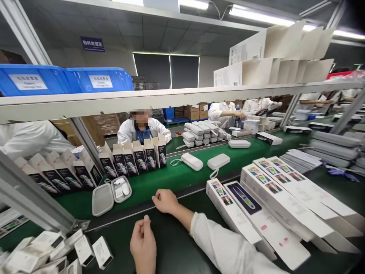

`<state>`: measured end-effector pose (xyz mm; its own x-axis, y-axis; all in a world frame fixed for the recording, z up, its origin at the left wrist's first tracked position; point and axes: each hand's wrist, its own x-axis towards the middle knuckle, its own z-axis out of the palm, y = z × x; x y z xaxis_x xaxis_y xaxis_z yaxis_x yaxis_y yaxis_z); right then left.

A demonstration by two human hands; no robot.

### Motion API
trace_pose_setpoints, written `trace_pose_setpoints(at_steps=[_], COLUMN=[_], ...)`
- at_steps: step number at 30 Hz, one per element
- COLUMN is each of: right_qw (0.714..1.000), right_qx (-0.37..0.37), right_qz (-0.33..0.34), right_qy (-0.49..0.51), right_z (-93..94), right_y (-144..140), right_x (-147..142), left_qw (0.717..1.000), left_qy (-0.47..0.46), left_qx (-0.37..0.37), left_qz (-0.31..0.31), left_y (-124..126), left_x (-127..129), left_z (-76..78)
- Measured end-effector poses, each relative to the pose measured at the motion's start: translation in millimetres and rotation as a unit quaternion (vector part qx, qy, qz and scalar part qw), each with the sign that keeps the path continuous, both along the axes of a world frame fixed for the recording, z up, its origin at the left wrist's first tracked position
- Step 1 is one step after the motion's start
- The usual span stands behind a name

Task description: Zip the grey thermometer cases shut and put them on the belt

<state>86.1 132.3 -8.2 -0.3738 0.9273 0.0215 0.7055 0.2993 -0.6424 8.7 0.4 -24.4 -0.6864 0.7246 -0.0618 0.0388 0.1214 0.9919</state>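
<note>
My left hand (143, 243) is over the dark near bench, thumb up and fingers curled in, with nothing visible in it. Reaching in from the right, my right hand (165, 201) rests at the near edge of the green conveyor belt (148, 188), its fingers curled closed and no object showing. An open grey zip case (102, 199) lies on the belt to the left, with white parts (122, 188) in its other half. Two closed grey cases with wrist straps, one nearer the middle (192, 161) and one to its right (218, 161), lie beyond my hands.
Upright black open boxes (134, 160) line the belt at left. Small white boxes (94, 251) pile up front left; long white cartons (282, 198) lie at right. Several stacked cases (199, 131) stand beyond. A shelf (171, 97) crosses above. A co-worker (142, 129) sits opposite.
</note>
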Motion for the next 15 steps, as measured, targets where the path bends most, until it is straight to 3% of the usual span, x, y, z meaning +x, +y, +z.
trace_pose_setpoints(at_steps=[3, 7, 10, 15], right_qw=[1.0, 0.998, 0.99, 0.972], right_qx=[-0.009, -0.065, -0.139, -0.214], right_qz=[0.012, 0.014, 0.017, 0.021], right_qy=[0.011, 0.019, 0.033, 0.1], right_z=[8.8, 11.5, 5.2, -4.9], right_y=[24, 49, 64, 77], right_x=[-52, -104, -119, -113], left_qw=[0.997, 0.99, 0.988, 0.982], left_qy=[-0.076, -0.137, -0.145, -0.18], left_qx=[0.024, 0.043, 0.048, 0.055], left_qz=[-0.004, 0.012, 0.026, 0.01], left_y=[0, 6, 10, 17], left_x=[-4, -7, -9, -18], left_z=[-8.9, -9.4, -7.8, -12.8])
